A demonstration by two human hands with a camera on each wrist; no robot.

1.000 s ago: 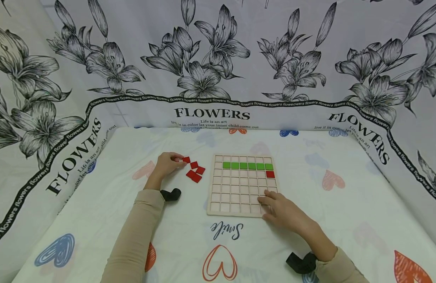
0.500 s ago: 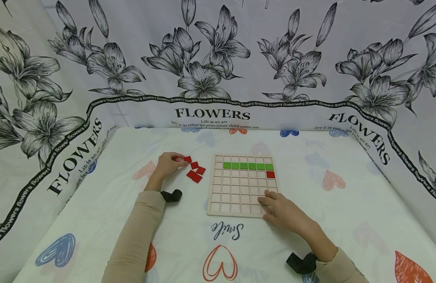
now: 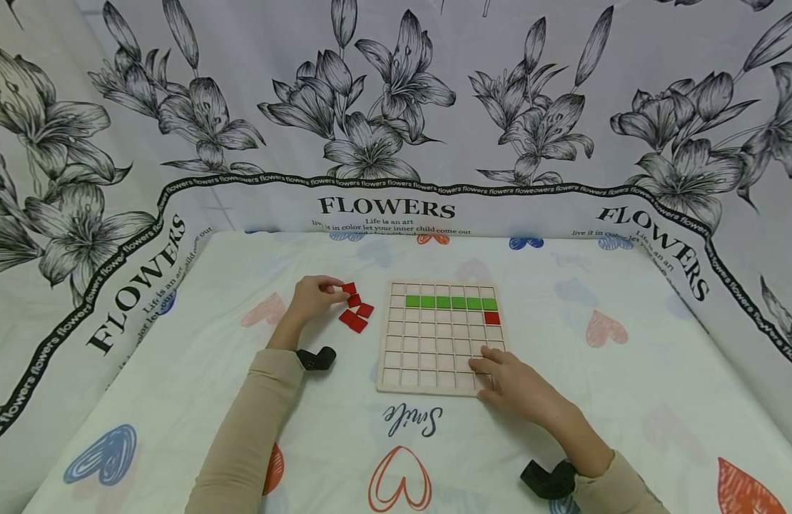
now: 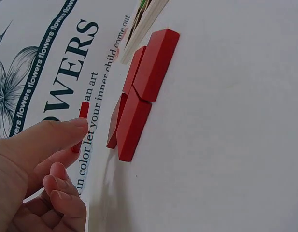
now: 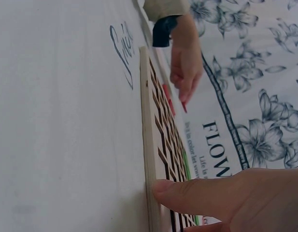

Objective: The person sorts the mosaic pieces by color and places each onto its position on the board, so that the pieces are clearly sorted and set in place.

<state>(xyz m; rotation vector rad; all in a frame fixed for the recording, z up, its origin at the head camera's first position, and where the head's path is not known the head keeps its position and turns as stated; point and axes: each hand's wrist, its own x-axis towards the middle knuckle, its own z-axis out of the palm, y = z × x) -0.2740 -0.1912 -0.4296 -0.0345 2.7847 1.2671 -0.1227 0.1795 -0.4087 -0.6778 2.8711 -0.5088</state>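
Note:
Thumb and index finger of my left hand (image 3: pixel 314 298) pinch a red square tile (image 3: pixel 349 288), which the left wrist view shows edge-on and raised over the cloth. Several other red tiles (image 3: pixel 365 310) lie in a loose cluster just beside that hand. A wooden grid board (image 3: pixel 428 351) lies to the right of them, with a row of green tiles (image 3: pixel 444 302) in its second row from the far side. One red tile (image 3: pixel 491 318) sits below the rightmost green one. My right hand (image 3: pixel 516 384) rests on the board's near right corner, thumb (image 5: pixel 182 195) on the edge.
A white cloth (image 3: pixel 633 400) printed with hearts and the word "Smile" covers the table. Behind and at the sides hangs a flower-printed curtain (image 3: pixel 402 207). Both wrists carry a black camera mount (image 3: pixel 549 477).
My left hand has moved slightly right with its red tile, towards the loose red cluster. My right hand and the board have stayed in place.

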